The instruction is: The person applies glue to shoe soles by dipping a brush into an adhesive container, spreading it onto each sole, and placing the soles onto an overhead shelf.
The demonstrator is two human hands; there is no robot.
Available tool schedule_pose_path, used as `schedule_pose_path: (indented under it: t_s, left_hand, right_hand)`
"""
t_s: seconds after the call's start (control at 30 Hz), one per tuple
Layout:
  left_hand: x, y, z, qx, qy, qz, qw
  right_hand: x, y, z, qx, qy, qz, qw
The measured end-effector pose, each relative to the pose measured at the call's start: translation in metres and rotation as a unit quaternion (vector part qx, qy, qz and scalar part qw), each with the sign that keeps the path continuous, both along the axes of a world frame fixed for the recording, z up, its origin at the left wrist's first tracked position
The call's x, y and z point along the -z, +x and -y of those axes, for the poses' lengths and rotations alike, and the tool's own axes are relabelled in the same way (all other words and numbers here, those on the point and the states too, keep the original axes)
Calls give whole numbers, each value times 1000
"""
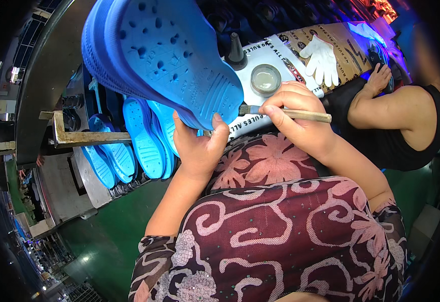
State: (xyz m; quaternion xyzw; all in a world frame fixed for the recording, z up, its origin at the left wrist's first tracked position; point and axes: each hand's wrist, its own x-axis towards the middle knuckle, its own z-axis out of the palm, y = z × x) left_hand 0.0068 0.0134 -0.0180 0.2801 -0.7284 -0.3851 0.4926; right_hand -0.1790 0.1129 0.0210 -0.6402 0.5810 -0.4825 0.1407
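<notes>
My left hand (200, 148) grips a large blue shoe sole (174, 60) by its heel end, thumb on the near edge and fingers mostly hidden beneath. The sole is tilted up, showing a face with holes and ridged lines; whether a second sole lies under it, I cannot tell. In my right hand (300, 116) is a brush with a wooden handle (314, 116). Its dark bristles (244, 109) meet the rim of the heel. Just beyond that hand stands a small round dish (266, 80) with a pale, cloudy content.
More blue soles (144, 143) stand in a row at the left, beside a metal bar (91, 138). A dark cone-shaped object (236, 53) and a white glove (322, 60) lie on printed sheets ahead. At the right sits another person (401, 116), one hand near blue items.
</notes>
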Motion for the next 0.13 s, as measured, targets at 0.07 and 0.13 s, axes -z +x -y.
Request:
schedule_pose_path:
  t_s: [0.07,0.13]
  left_hand:
    - [2,3,1,4,-24,10,1000]
    - [5,4,2,11,-37,15,999]
  right_hand:
    - [2,0,1,15,6,-20,1000]
    - [4,1,0,22,9,-11,1000]
